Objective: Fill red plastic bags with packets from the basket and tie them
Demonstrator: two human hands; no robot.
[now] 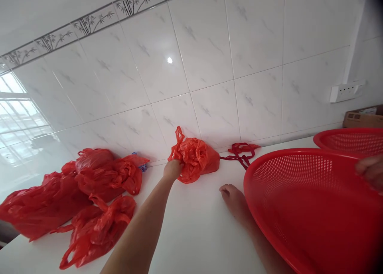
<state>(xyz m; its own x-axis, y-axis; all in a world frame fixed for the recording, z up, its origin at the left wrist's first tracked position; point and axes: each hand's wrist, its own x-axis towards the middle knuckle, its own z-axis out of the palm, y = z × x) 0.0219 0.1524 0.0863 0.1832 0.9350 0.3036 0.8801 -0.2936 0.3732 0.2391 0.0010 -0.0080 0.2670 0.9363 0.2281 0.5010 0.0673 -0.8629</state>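
My left hand [172, 170] reaches far across the white counter [194, 226] and is closed on a crumpled red plastic bag [196, 156] lying against the tiled wall. My right hand [235, 198] rests on the counter with its fingers curled in and nothing showing in them, just left of a large red perforated basket [311, 202]. The basket's rim covers part of my right forearm. Another hand [371, 171] touches the basket's far right rim at the frame edge.
Several filled red plastic bags [80, 194] lie in a heap at the left of the counter. A loose red bag strip [241, 151] lies by the wall. A second red basket [350, 140], a cardboard box [362, 117] and a wall socket [345, 92] are at the right.
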